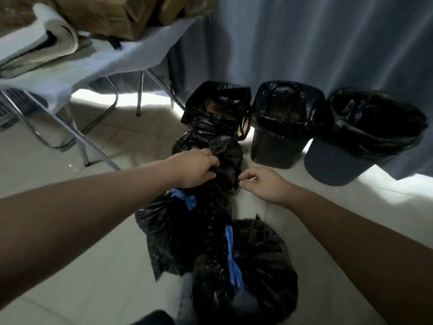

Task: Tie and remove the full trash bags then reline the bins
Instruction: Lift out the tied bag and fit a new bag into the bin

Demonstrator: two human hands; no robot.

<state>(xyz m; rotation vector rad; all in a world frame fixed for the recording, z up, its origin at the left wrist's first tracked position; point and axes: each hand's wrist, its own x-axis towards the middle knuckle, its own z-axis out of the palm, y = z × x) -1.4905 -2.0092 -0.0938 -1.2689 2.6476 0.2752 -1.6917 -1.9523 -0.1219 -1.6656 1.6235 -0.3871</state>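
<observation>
Three black bins are lined up at the far edge of the floor (105, 266), against a blue curtain (304, 43). Each is fitted with a black liner folded over its rim. Something brown is seen inside the left bin (234, 89); the middle bin (276, 148) and the right bin (332, 163) stand just beside it, and the right one is tilted outward in the wide-angle view.

Three filled black bags are laid in a row on the tiles, from the left bin toward the near edge of the floor. The far bag (227, 151) is touching the left bin's liner, and its gathered top is gripped by the left hand (196, 168), with the fingers curled into the plastic. The middle bag (178, 231) and the near bag (257, 273) are each closed with a blue tie, one at (190, 202) and one at (232, 254).

The right hand (264, 184) is held just beside the far bag, above the tiles, with its fingers loosely curled and thumb and forefinger close together; nothing is seen between them. The two hands are kept apart.

At the floor's far left corner a table (121, 55) is draped in white cloth, and cardboard boxes (105, 17) are stacked on it.
</observation>
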